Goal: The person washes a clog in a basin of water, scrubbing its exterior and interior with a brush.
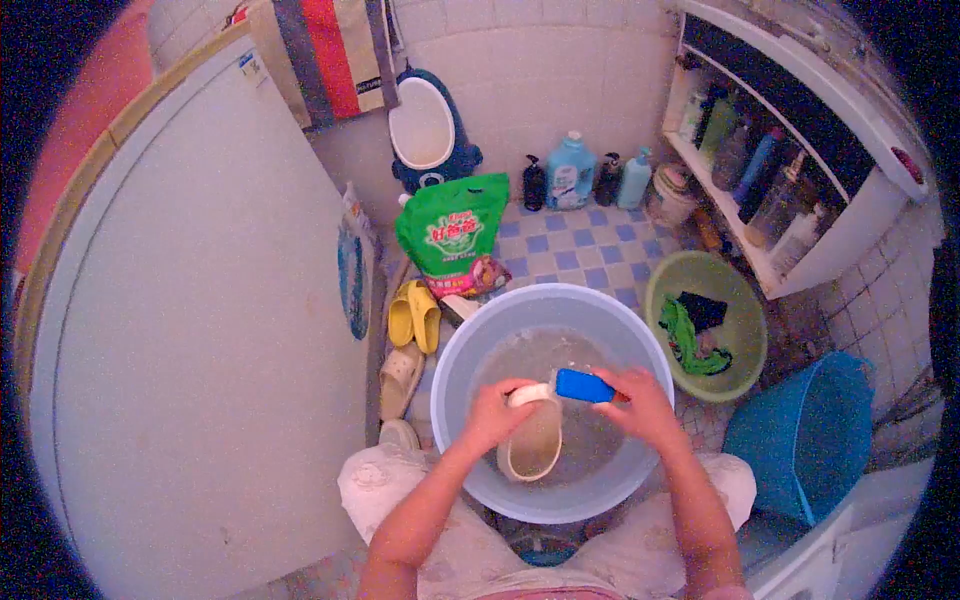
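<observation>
My left hand (492,412) is closed on one end of a cream clog (545,448), whose opening faces up toward me. Fingers of my right hand (640,402) wrap round the handle of a blue scrubbing brush (583,386). The brush head is close to the clog's upper end; whether they touch I cannot tell. Both hands are over a large pale-blue basin (462,345) between my knees. Cloudy water (605,440) lies in the basin, below the clog and brush.
Yellow clogs (414,315) and a beige clog (400,380) are at left, beside a white door (200,320). A green detergent bag (455,230) stands behind the basin. At right are a green basin (745,360) with clothes, a blue bucket (810,440) and a bottle-filled cabinet (835,245).
</observation>
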A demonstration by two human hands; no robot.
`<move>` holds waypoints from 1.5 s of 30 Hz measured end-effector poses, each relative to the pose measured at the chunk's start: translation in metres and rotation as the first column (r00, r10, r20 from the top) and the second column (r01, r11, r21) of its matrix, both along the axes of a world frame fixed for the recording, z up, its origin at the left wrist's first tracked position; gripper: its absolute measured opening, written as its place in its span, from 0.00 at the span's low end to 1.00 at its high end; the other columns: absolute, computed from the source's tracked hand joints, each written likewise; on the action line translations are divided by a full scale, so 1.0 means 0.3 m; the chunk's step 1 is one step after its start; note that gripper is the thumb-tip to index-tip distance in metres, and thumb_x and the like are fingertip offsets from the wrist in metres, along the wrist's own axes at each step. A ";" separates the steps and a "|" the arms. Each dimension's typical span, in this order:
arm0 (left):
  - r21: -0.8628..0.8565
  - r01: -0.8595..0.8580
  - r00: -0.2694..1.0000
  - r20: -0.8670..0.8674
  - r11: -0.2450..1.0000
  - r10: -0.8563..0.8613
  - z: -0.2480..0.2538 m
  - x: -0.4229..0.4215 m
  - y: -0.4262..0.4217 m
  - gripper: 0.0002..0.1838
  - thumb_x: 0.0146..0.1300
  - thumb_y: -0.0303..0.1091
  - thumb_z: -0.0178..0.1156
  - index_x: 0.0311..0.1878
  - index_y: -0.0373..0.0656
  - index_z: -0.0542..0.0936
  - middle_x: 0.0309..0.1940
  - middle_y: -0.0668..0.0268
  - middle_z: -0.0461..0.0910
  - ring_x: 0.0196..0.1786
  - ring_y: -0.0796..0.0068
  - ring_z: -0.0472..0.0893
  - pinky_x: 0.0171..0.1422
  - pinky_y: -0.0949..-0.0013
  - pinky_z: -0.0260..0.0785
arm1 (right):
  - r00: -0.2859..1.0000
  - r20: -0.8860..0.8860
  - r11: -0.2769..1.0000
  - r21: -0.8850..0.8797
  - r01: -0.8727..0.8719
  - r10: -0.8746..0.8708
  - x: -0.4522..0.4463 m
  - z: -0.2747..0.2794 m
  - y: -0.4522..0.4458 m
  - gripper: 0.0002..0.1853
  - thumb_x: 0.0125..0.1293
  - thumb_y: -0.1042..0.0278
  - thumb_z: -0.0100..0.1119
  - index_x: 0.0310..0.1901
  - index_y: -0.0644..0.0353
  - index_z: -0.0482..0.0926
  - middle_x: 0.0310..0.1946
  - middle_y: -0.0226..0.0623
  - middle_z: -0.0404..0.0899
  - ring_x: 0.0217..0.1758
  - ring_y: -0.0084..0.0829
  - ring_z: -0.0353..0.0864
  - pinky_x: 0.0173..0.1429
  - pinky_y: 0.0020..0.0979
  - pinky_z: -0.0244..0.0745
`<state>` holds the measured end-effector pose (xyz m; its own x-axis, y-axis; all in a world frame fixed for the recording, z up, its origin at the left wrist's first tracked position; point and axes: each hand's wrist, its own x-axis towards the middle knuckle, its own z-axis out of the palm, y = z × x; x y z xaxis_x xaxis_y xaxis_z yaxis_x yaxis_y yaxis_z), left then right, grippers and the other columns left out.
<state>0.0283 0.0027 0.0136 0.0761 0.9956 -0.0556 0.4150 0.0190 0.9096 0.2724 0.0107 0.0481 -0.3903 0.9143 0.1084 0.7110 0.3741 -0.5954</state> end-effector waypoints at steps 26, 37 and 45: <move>-0.026 -0.016 1.000 -0.026 1.000 0.015 0.004 -0.006 0.009 0.18 0.47 0.38 0.70 0.41 0.41 0.82 0.37 0.59 0.83 0.40 0.66 0.82 0.47 0.64 0.74 | 0.998 -0.031 0.991 0.128 -0.049 0.054 -0.016 -0.043 0.009 0.30 0.50 0.55 0.68 0.58 0.42 0.73 0.38 0.30 0.81 0.38 0.32 0.78 0.56 0.41 0.62; 0.066 0.066 0.991 -0.118 0.996 -0.058 0.036 0.039 0.001 0.15 0.49 0.36 0.69 0.40 0.41 0.82 0.35 0.57 0.83 0.39 0.65 0.83 0.44 0.65 0.73 | 0.994 0.076 0.983 0.162 -0.087 0.075 -0.060 0.035 0.013 0.29 0.53 0.47 0.63 0.57 0.45 0.74 0.38 0.33 0.82 0.36 0.37 0.79 0.52 0.42 0.65; 0.014 0.057 0.998 -0.027 0.998 -0.056 0.068 0.002 -0.008 0.16 0.48 0.36 0.69 0.41 0.41 0.82 0.35 0.59 0.83 0.39 0.69 0.83 0.44 0.65 0.73 | 0.998 0.019 0.998 -0.004 -0.062 0.062 -0.012 -0.030 0.003 0.28 0.53 0.48 0.64 0.57 0.45 0.75 0.37 0.35 0.81 0.38 0.37 0.79 0.50 0.41 0.66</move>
